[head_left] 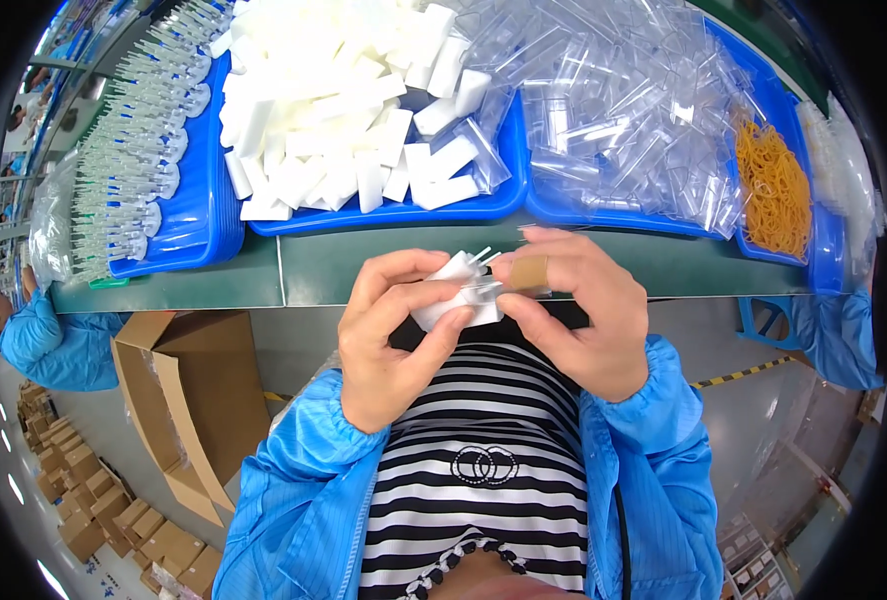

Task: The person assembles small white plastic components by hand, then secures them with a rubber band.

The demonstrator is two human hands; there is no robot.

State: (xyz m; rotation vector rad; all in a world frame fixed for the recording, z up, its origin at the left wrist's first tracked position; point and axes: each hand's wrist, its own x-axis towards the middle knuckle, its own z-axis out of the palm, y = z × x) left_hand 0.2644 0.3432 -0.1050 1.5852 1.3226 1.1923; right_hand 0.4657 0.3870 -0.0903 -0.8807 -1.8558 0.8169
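Observation:
My left hand point(393, 335) and my right hand point(573, 310) meet just below the green table edge point(363, 265), both gripping a small white foam block point(448, 300) with thin clear pieces poking out of its top. A tan bandage wraps my right index finger. Past the hands, a blue tray point(503, 195) holds a heap of white foam blocks point(333, 90). Another blue tray point(753, 70) to the right is piled with clear plastic sleeves point(623, 100).
Yellow rubber bands point(775, 185) lie at the right end of the right-hand tray. A blue tray point(198, 200) at left holds rows of clear plastic parts point(138, 140). An open cardboard box point(188, 400) stands on the floor at left. Other people in blue sleeves sit at both sides.

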